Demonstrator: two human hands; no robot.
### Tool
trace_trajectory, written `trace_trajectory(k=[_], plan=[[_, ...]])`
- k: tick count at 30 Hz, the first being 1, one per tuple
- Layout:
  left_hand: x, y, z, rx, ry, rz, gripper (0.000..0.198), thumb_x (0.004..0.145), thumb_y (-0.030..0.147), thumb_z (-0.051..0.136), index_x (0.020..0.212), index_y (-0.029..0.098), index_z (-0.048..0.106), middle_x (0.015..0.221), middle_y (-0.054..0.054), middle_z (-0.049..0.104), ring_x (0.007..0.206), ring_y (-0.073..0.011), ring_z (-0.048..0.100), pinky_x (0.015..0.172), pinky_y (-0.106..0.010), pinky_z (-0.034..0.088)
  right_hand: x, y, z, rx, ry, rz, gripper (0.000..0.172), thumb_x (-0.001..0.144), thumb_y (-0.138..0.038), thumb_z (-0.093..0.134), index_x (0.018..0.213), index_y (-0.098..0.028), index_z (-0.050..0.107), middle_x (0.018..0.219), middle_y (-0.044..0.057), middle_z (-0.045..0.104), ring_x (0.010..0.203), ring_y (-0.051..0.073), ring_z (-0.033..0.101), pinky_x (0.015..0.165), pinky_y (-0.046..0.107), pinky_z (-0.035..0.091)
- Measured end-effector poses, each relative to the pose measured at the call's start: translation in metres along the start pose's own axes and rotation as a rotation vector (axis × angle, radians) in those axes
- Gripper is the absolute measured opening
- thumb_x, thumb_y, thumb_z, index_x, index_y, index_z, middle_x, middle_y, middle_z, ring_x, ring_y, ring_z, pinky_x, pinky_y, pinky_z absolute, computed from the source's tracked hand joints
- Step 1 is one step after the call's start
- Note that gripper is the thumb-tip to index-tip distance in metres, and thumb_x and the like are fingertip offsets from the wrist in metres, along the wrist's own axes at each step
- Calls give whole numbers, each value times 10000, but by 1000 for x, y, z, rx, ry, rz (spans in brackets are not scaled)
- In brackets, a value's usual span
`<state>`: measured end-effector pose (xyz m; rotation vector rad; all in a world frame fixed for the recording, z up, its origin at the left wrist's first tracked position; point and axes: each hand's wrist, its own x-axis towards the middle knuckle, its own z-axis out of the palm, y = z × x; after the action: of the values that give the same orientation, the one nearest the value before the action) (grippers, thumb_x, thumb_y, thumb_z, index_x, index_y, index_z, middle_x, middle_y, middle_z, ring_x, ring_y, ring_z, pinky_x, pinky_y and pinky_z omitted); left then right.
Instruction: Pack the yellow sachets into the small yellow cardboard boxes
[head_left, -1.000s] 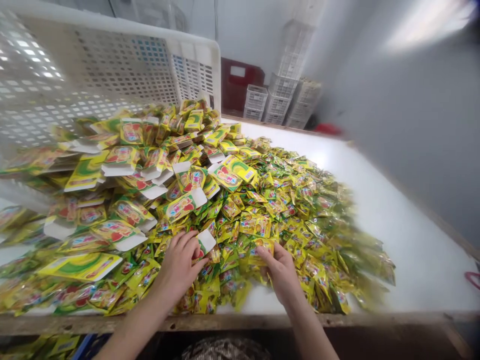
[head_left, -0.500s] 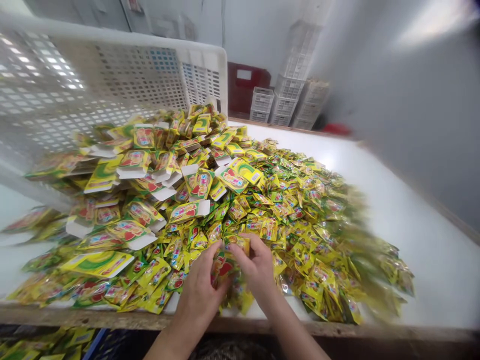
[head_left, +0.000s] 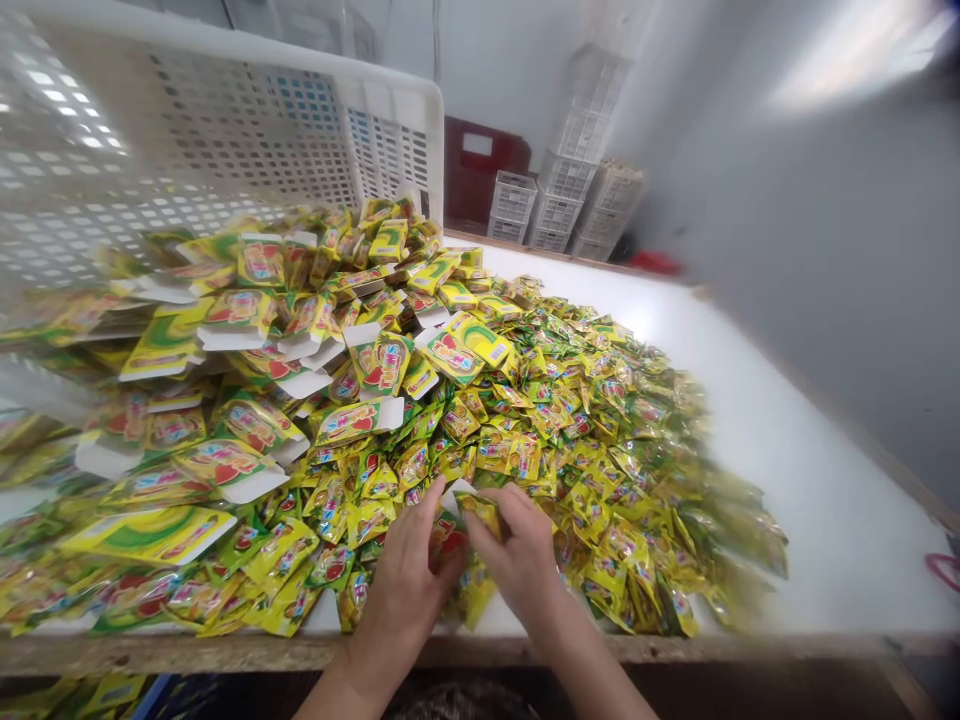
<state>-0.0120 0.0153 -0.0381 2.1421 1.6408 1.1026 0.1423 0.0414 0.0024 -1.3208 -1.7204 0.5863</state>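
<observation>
My left hand is closed around a small printed carton, yellow and green with a red fruit picture. The carton's white flap stands up at its top, and my fingers cover much of the rest. Close against it, my right hand pinches a yellow candy sachet at the carton's top end. Whether the sachet is partly inside, I cannot tell. Both hands are above the table's front edge, before a wide heap of matching sachets. To the left lie many small cartons, several with white flaps open.
A white perforated plastic basket lies tipped at the back left, cartons spilling from it. The white tabletop has a wooden front edge. Stacked white crates and a red box stand beyond. More packets show below the table, left.
The view has shifted slightly, so the heap sits further left. The sachet in my right hand has tilted beside the carton, and the carton's white flap now shows.
</observation>
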Motion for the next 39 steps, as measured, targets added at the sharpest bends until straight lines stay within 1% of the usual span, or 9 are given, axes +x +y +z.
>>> trace_trajectory(k=[4, 8, 11, 15, 19, 24, 28, 31, 39], plan=[[-8, 0, 6, -2, -30, 50, 787, 879, 269, 625, 1538, 272, 196, 1344, -129, 573, 1208, -305, 561, 1046, -475, 432, 6, 0, -15, -116, -235, 104, 242, 762, -133, 645, 591, -193, 484, 607, -55, 424, 580, 112, 434, 539, 229, 306], [-13, 0, 5, -204, -56, -153, 678, 849, 291, 663, 1462, 267, 375, 1293, -114, 608, 1176, -296, 581, 1006, -439, 460, 19, -14, -38, -53, -512, 29, 101, 800, -118, 643, 768, -193, 584, 755, -32, 570, 718, 127, 540, 632, 211, 367], [-14, 4, -1, -560, -144, -442, 418, 798, 380, 708, 1179, 238, 614, 1128, -66, 697, 1052, -275, 640, 878, -367, 528, 22, -19, -39, -13, -496, 64, 149, 845, -156, 651, 978, -213, 616, 802, -29, 623, 731, 133, 570, 635, 212, 388], [-15, 11, -11, -959, -159, -655, 319, 752, 378, 742, 1008, 208, 656, 945, -25, 724, 955, -232, 650, 808, -295, 533, 15, -11, -22, -31, -462, -54, 37, 824, -181, 721, 809, -200, 694, 822, 1, 616, 780, 147, 566, 680, 235, 420], [-22, 8, -15, -991, -216, -668, 437, 739, 302, 760, 1153, 228, 642, 1041, -35, 720, 1057, -248, 634, 898, -316, 515, 3, -3, -13, -148, -521, -253, 133, 870, -239, 684, 748, -215, 729, 1173, 56, 578, 1083, 224, 479, 888, 330, 424], [-27, -5, -8, -878, -261, -615, 397, 700, 297, 767, 1082, 213, 701, 883, -28, 740, 893, -245, 663, 831, -316, 540, -5, -8, -9, -117, -600, -239, 161, 787, -344, 776, 795, -208, 690, 1039, 50, 598, 1026, 221, 494, 891, 346, 436], [-30, -9, -6, -888, -263, -622, 388, 734, 306, 749, 1104, 206, 689, 934, -25, 744, 940, -243, 658, 854, -316, 533, -19, -7, 3, 140, -329, -83, 198, 790, -188, 751, 950, -218, 639, 1070, 46, 607, 1036, 205, 537, 934, 347, 430], [-33, -7, -11, -955, -286, -667, 415, 809, 383, 690, 1196, 237, 657, 1145, -38, 722, 1116, -258, 623, 955, -331, 498, -35, 4, 7, 394, -87, 255, 119, 861, -226, 653, 972, -213, 612, 924, 33, 616, 832, 168, 591, 709, 276, 490], [-18, 10, -44, -995, -485, -742, 301, 857, 374, 630, 1114, 255, 732, 1168, -37, 711, 1176, -259, 574, 1054, -355, 401, -45, 16, -2, 1174, -425, 824, 274, 659, -176, 821, 843, -156, 618, 639, -52, 546, 423, 25, 381, 374, 134, 306]])
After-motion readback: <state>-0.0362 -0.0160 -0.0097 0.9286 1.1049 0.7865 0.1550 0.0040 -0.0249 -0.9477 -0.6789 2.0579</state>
